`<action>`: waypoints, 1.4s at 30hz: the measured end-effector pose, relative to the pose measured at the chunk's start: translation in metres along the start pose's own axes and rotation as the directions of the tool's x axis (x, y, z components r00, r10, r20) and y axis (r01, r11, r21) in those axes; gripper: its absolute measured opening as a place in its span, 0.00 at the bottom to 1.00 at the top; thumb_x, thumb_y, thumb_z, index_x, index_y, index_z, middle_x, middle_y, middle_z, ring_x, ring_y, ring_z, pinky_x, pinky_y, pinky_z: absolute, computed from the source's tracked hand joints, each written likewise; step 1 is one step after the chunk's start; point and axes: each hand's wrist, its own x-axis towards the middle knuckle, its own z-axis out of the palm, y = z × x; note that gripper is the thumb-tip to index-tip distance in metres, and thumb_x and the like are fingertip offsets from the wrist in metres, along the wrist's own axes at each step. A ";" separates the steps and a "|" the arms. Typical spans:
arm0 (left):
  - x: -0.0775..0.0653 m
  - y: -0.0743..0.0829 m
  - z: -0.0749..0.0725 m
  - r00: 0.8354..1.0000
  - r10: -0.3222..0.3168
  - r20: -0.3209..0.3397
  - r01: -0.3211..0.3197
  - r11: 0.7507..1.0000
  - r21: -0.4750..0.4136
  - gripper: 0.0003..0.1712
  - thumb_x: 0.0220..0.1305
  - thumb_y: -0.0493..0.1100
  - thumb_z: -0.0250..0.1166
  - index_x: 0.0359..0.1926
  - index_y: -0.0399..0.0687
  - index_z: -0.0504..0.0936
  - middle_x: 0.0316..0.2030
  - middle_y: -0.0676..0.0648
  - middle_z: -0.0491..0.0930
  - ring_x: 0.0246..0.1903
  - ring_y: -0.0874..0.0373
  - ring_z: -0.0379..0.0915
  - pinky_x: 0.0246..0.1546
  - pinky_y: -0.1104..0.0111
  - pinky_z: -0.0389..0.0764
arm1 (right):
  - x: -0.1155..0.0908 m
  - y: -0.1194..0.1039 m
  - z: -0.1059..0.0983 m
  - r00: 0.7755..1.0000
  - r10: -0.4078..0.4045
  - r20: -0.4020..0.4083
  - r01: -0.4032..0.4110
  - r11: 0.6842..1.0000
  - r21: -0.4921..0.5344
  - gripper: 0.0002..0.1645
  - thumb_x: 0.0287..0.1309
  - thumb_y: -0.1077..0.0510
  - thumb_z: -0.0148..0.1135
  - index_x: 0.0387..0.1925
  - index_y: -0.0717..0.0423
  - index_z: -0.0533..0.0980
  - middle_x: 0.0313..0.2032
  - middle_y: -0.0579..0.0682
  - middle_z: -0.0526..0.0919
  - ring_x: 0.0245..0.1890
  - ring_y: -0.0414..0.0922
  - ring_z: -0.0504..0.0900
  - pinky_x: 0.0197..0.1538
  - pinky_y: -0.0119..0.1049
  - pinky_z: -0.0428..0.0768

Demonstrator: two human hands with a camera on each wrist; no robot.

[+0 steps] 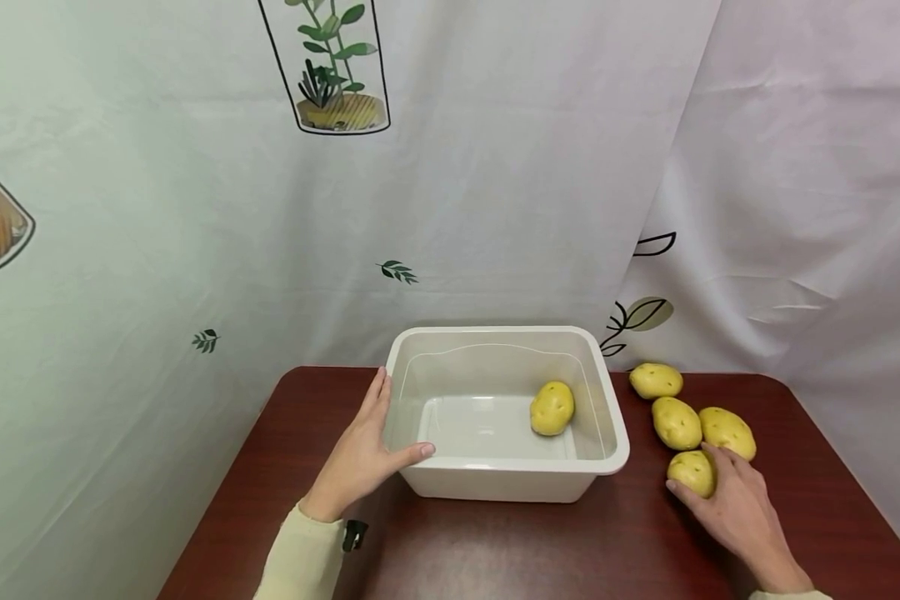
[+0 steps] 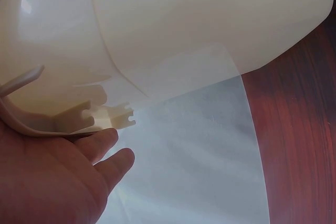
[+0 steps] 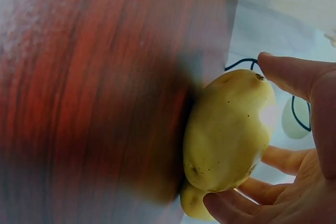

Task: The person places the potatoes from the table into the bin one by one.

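A white plastic tub (image 1: 506,479) stands on the dark red table, with one yellow potato (image 1: 552,408) inside toward its right wall. My left hand (image 1: 360,454) rests against the tub's near left corner, fingers straight along the left side and thumb over the front rim. In the left wrist view its fingertips (image 2: 123,163) lie beside the ribbed underside of the rim. To the right of the tub, my right hand (image 1: 742,504) holds the nearest potato (image 3: 228,129) between thumb and fingers; it sits on the tabletop. Its palm stands away from the potato in the right wrist view.
Three more potatoes lie grouped beyond my right hand: one at the back (image 1: 656,381), one in the middle (image 1: 677,423) and one to the right (image 1: 727,433). A patterned white curtain (image 1: 495,208) hangs behind the table (image 1: 487,550). A small black object (image 1: 355,535) shows beside my left cuff.
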 end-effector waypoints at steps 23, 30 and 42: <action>0.001 0.001 0.000 1.000 0.005 -0.005 -0.005 1.000 0.001 0.69 0.53 0.72 0.71 0.80 0.42 0.43 0.80 0.56 0.33 0.76 0.50 0.47 0.67 0.46 0.63 | -0.001 0.000 0.006 1.000 0.005 -0.026 -0.005 1.000 0.004 0.47 0.56 0.43 0.72 0.62 0.74 0.66 0.57 0.77 0.66 0.52 0.76 0.68 0.49 0.70 0.68; 0.000 0.001 0.000 1.000 0.002 -0.011 -0.002 1.000 -0.001 0.69 0.52 0.71 0.72 0.80 0.41 0.44 0.80 0.55 0.34 0.76 0.50 0.46 0.68 0.46 0.62 | 0.001 -0.002 0.005 1.000 0.019 -0.017 -0.019 1.000 0.011 0.45 0.58 0.44 0.71 0.61 0.75 0.65 0.57 0.77 0.65 0.54 0.75 0.68 0.50 0.69 0.68; 0.000 0.000 0.001 1.000 0.003 -0.017 -0.003 1.000 -0.002 0.69 0.52 0.70 0.72 0.80 0.41 0.44 0.80 0.55 0.35 0.76 0.49 0.47 0.68 0.46 0.61 | -0.002 0.001 0.006 0.999 0.034 -0.037 -0.033 0.999 0.033 0.44 0.57 0.44 0.71 0.61 0.72 0.67 0.57 0.75 0.67 0.55 0.73 0.68 0.50 0.67 0.68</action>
